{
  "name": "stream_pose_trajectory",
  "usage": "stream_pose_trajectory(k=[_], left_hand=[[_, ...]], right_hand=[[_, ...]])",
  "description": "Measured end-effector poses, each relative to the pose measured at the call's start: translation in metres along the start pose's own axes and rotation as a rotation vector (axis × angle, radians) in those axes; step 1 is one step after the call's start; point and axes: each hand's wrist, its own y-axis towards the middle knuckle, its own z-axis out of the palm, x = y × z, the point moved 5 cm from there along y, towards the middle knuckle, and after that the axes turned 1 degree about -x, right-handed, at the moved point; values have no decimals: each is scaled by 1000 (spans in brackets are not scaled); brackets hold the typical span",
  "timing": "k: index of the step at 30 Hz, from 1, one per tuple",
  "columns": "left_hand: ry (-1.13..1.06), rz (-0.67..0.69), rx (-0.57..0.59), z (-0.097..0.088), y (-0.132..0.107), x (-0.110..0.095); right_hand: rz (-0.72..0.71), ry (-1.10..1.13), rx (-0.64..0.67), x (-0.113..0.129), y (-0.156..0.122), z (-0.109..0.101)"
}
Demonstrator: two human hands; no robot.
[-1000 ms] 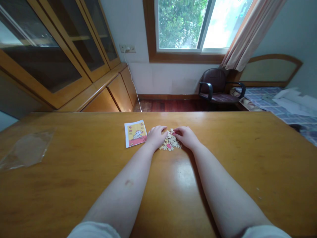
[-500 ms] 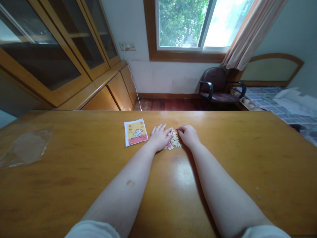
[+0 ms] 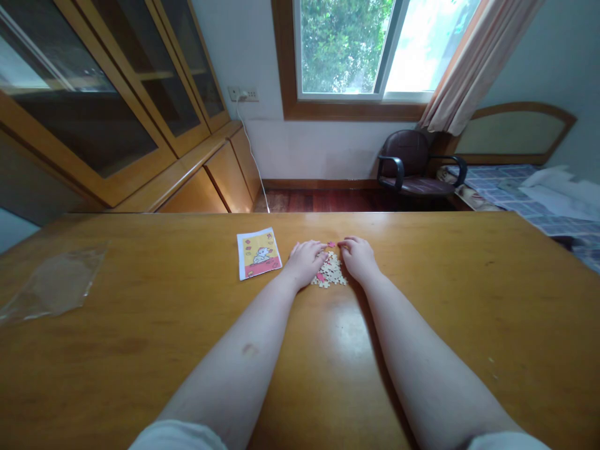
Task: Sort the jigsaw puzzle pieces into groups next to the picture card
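Note:
A small heap of jigsaw pieces, pale with a few pink ones, lies on the wooden table between my two hands. My left hand rests palm down on the heap's left side, its fingers stretched flat over the pieces. On the right side of the heap sits my right hand, fingers curled down onto the pieces; whether it holds one is hidden. A single pink piece shows at the fingertips. The picture card, yellow and red with a white animal, lies just left of my left hand.
A clear plastic bag lies flat near the table's left edge. Beyond the far edge are wooden cabinets with glass doors, a dark armchair under the window, and a bed at the right.
Both hands have closed in over the heap, so less of it shows. My left fingers spread out and then drew together again on the pieces.

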Motion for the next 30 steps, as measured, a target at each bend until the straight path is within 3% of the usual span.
stream_pose_trajectory(k=[3, 6, 11, 19, 24, 30], left_hand=[[36, -53, -55, 0, 1, 5], [95, -97, -22, 4, 1, 9], [157, -111, -5, 8, -1, 12], [194, -326, -97, 0, 0, 26], [169, -307, -170, -4, 2, 25], [37, -102, -227, -10, 4, 14]], right_hand=[[-44, -36, 56, 6, -3, 1], [-47, -2, 85, 10, -5, 1], [-21, 103, 37, 10, -4, -4], [-50, 110, 22, 9, -4, -2], [-70, 101, 12, 7, -2, 0], [-86, 98, -22, 6, -2, 0]])
